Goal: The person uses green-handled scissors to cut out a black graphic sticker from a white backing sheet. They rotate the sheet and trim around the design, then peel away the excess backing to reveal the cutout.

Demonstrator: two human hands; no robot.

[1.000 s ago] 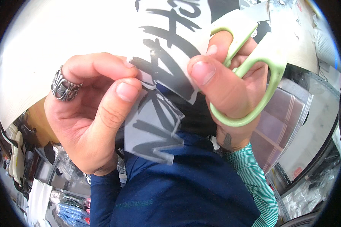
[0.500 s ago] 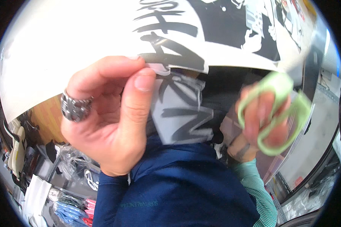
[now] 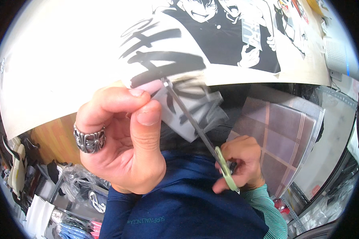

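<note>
My left hand (image 3: 125, 153), with a wide metal ring on one finger, pinches the edge of a clear film sheet (image 3: 173, 116) between thumb and forefinger. Bold black brush lettering runs along the film, which extends up over the table and hangs down past its near edge. My right hand (image 3: 243, 159) grips scissors (image 3: 226, 171) by their light green handles, low and to the right. Their long blades slant up to the film, with the tips at it just right of my left fingertips. Blur hides how far the blades are parted.
A white table (image 3: 60, 67) spans the far side. A black-and-white cartoon print (image 3: 243, 47) lies on it. Checked brown sheets (image 3: 275, 135) are at the right, and a white perforated device (image 3: 337, 55) is beyond. Clear plastic bags (image 3: 77, 179) are at the lower left.
The scissors have swung from the right, where the handles were raised, to the film's edge. My right hand has dropped lower. My left hand has shifted slightly down, still pinching the film.
</note>
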